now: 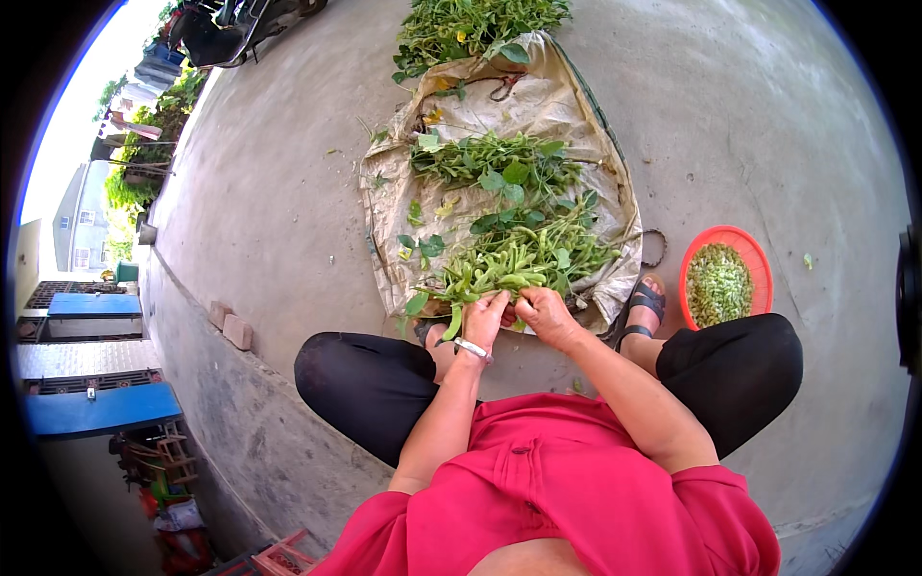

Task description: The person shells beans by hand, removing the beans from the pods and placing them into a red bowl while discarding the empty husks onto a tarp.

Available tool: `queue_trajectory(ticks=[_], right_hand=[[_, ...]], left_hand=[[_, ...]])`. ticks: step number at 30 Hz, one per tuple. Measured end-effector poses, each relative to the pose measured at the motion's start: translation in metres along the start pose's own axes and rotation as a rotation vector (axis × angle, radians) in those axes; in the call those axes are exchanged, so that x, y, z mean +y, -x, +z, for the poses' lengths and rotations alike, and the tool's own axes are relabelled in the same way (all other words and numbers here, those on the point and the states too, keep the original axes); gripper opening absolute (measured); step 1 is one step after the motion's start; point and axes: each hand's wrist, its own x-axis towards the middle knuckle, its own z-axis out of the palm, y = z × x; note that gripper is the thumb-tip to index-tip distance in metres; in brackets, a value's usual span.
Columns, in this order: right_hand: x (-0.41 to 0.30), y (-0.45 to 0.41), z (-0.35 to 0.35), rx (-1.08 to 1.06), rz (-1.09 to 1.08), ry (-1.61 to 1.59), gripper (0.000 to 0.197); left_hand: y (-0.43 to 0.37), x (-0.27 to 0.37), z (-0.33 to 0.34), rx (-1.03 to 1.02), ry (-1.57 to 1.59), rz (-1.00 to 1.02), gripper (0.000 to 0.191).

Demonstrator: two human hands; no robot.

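My left hand point(486, 317), with a bracelet point(473, 351) at its wrist, is closed around the lower end of a bunch of green soybean plants point(497, 273). Right beside it, my right hand point(549, 315) has its fingers curled in and pinching at the same bunch; which part it grips is hidden. Plump pods hang off the stalks, and one dangles by my left wrist. Beneath lies a pale woven sack point(479, 115), spread flat on the concrete. A second heap of soybean plants point(497, 162) rests farther up the sack.
A red plastic basket point(762, 277) holding many picked pods point(720, 282) stands beyond my right foot. More leafy plants point(475, 29) are piled past the sack's far end. Two bricks point(234, 330) sit by a low ledge on the left, and a motorcycle point(223, 32) is parked at upper left.
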Motion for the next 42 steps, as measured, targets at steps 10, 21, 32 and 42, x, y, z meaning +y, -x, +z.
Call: queue_trajectory(ticks=[10, 21, 32, 42], right_hand=[[0.004, -0.001, 0.002, -0.05, -0.02, -0.206, 0.015], [-0.016, 0.007, -0.009, 0.077, -0.283, 0.475, 0.013], [-0.015, 0.0, -0.01, 0.013, -0.3, 0.535, 0.017], [-0.008, -0.003, -0.015, 0.011, -0.352, 0.619, 0.016]], left_hand=[[0.0, 0.01, -0.001, 0.044, 0.181, -0.083, 0.016], [0.001, 0.015, -0.001, 0.13, -0.127, 0.038, 0.028], [0.006, 0.011, -0.001, 0.036, -0.103, 0.01, 0.028], [0.01, 0.013, 0.002, -0.09, -0.087, 0.083, 0.026]])
